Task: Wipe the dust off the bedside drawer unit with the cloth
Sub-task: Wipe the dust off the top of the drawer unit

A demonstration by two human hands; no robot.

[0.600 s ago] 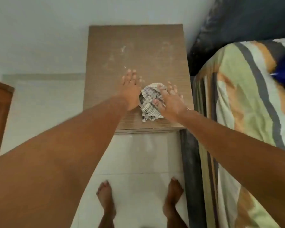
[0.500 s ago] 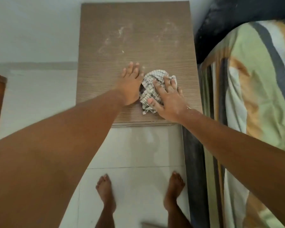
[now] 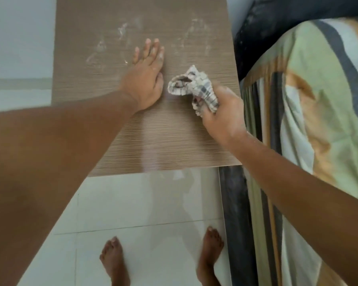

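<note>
The bedside drawer unit [image 3: 163, 141] has a brown wood-grain top, seen from above. White dust smears [image 3: 120, 36] mark its far half. My left hand [image 3: 146, 76] lies flat on the top, palm down, fingers together and pointing away, holding nothing. My right hand [image 3: 221, 118] is closed around a crumpled checked cloth [image 3: 191, 84], which is bunched up and sticks out to the upper left of the fist, just right of my left hand. Whether the cloth touches the top I cannot tell.
A bed with a striped sheet [image 3: 318, 100] and dark frame [image 3: 234, 213] runs along the unit's right side. A white wall [image 3: 19, 38] stands to the left. White floor tiles [image 3: 143, 203] lie in front, where my bare feet [image 3: 116, 261] stand.
My right hand went from lying open on the cloth to gripping it in a fist. My left hand slid farther away across the top. The camera moved closer to the unit.
</note>
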